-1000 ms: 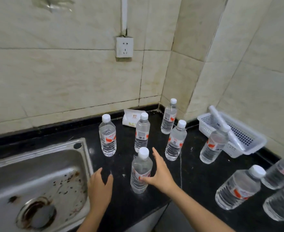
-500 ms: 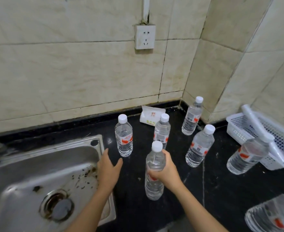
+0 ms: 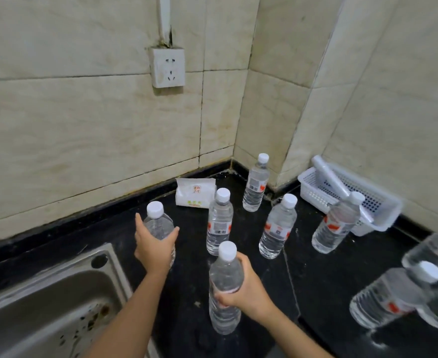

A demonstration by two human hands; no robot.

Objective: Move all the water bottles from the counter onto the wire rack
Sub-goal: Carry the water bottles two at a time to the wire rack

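Clear water bottles with white caps and red labels stand on a black counter (image 3: 316, 275). My right hand (image 3: 241, 288) is wrapped around the nearest bottle (image 3: 225, 275), which stands upright at the front. My left hand (image 3: 153, 244) is curled around the left bottle (image 3: 158, 226) near the sink. Several more bottles stand behind: one in the middle (image 3: 220, 223), one in the corner (image 3: 256, 186), one to its right (image 3: 277, 228) and one by the basket (image 3: 335, 226). More bottles (image 3: 403, 293) blur at the right edge. No wire rack is in view.
A steel sink (image 3: 45, 306) fills the lower left. A white tissue pack (image 3: 194, 193) lies against the back wall. A white plastic basket (image 3: 352, 195) with a white tube in it sits at the right wall. A wall socket (image 3: 167, 67) is above.
My right hand has closed around the front bottle. My left hand moved forward from the counter by the sink and closed around the left bottle. The view shifted.
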